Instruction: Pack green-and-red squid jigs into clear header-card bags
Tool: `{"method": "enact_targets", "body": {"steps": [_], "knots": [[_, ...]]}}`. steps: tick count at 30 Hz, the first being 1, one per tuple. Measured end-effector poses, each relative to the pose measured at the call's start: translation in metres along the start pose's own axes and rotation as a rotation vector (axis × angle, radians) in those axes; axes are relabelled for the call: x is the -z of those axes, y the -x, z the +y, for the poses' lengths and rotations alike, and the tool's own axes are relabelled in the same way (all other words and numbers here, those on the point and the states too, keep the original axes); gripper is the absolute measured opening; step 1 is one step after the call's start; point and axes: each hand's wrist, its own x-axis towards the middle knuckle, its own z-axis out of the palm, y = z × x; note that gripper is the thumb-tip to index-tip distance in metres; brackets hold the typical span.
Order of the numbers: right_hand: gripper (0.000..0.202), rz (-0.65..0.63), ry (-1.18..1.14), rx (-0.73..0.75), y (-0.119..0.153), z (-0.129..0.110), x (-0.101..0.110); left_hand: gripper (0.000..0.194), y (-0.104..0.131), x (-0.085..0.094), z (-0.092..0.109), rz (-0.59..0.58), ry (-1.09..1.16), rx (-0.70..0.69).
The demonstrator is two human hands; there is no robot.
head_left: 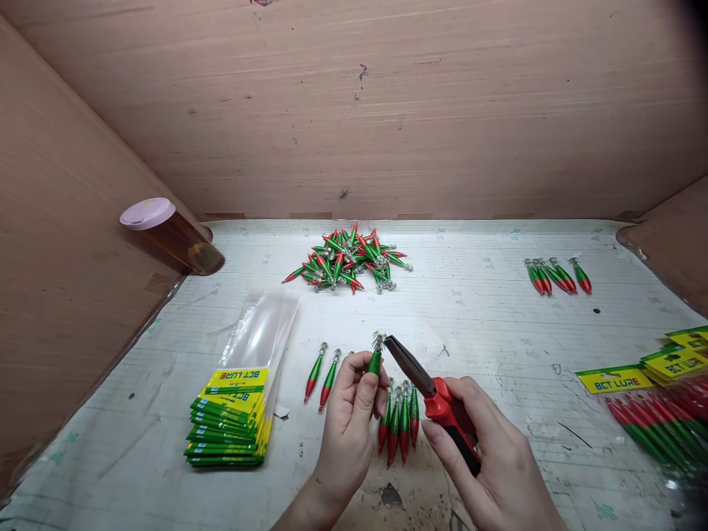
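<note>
Left hand [348, 413] fingers [366, 394] pinching a green lure [375, 361] upright | right hand [492, 457] fingers wrapping red pliers [436, 391], tips touching the lure's hooks | lures lying in a row [399, 424] below, a pile [346, 259] farther back | counter [470, 324] papered white, bags [232, 420] left, brown walls [387, 110] closing it in.

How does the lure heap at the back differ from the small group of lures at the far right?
The heap holds many lures, tangled and pointing every way; the right group holds only a few, lying side by side and roughly parallel. The heap sits mid-table near the back wall; the group lies toward the right edge. Both are green-and-red lures with metal hooks.
</note>
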Motion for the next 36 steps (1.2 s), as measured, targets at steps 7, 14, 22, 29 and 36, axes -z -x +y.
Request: {"method": "enact_targets", "body": {"steps": [7, 14, 22, 29, 36], "knots": [[0.02, -0.014, -0.006, -0.029, -0.001, -0.001, 0.003, 0.016, 0.001, 0.001, 0.001, 0.006, -0.002, 0.002], [0.018, -0.015, -0.008, -0.026, -0.001, -0.002, 0.004, 0.017, 0.002, 0.002, -0.001, 0.003, -0.033, -0.004], [0.016, -0.065, 0.0, -0.035, -0.001, -0.003, 0.01, 0.016, 0.003, 0.005, -0.001, 0.048, -0.15, -0.043], [0.007, -0.148, -0.082, -0.079, -0.002, -0.006, 0.01, 0.018, 0.004, 0.009, -0.003, 0.029, -0.299, -0.088], [0.014, -0.196, -0.244, -0.207, -0.004, -0.006, 0.012, 0.019, 0.0, 0.004, 0.004, -0.019, -0.172, 0.018]]}}
